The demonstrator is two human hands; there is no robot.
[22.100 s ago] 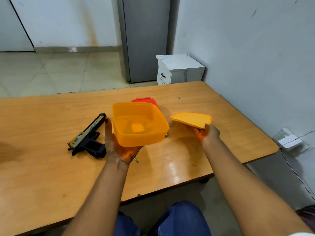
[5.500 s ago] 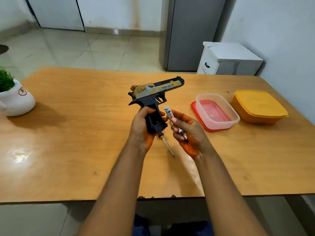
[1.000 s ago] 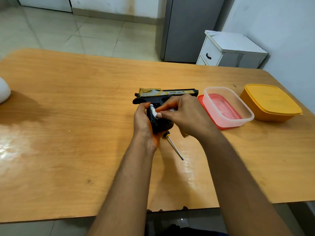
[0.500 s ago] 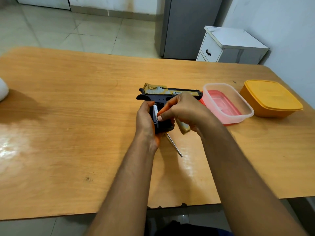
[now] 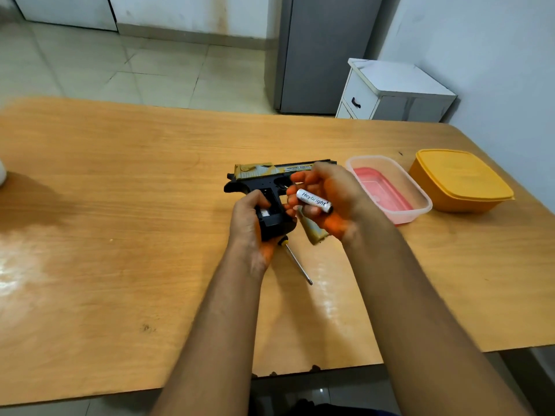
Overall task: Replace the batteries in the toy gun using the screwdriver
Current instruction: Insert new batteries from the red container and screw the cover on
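The black and gold toy gun is held on its side above the wooden table. My left hand grips its black handle, whose battery bay faces up with one white battery lying inside. My right hand pinches a second white battery labelled Heybright just right of the handle. A gold-brown cover piece shows below my right fingers. The screwdriver lies on the table under my hands, its tip pointing toward me.
A clear tub resting on a red lid stands to the right of the gun. Beyond it sits a closed orange container. A white cabinet and a grey fridge stand behind the table.
My right hand has pulled back from the handle's bay to the right and now shows a second battery between its fingers. One battery stays in the bay. My left hand keeps its grip.
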